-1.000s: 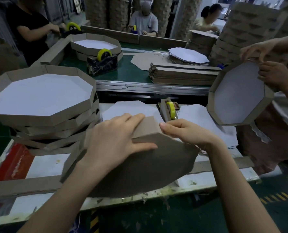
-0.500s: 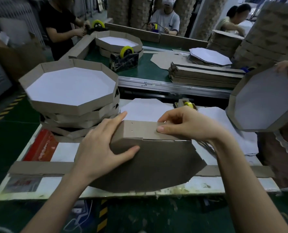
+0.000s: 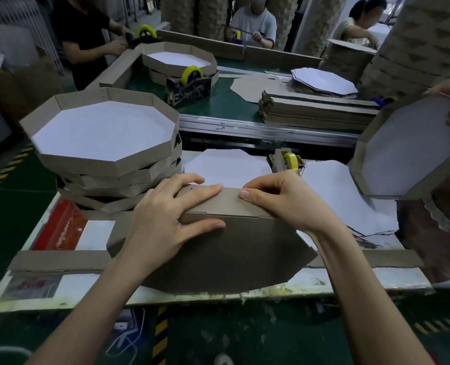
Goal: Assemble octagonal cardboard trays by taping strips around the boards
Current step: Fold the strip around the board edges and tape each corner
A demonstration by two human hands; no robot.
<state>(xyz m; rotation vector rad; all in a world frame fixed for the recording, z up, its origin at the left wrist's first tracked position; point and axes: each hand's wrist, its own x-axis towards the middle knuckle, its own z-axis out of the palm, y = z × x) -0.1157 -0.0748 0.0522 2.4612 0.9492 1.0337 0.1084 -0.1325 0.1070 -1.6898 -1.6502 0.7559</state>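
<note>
Two hands on the piece now; where does each sit?

Left hand lies flat, fingers straight along the cardboard strip, thumb pressing the octagonal board just under the fold. Right hand pinches the strip's upper edge, thumb on the near face, fingers curled over the far side.

What differs from a second ago?

Board has swung round — then a corner pointed away and the strip sat skewed under the left palm. Now one straight side faces away and a strip section stands squared along it. The hands have closed toward each other, fingertips nearly meeting.

Board's position?

Brown side up on the worktable, near edge reaching the table's front lip, close beside the stack of finished trays.

Meaning for the task?

Judgement only: this side looks seated and ready for taping. No tape shows in either hand. The tape dispenser stands just beyond the right hand, untouched. Next move is probably a reach there while the left hand keeps the fold down — lift the pressure and the strip may spring off.
</note>
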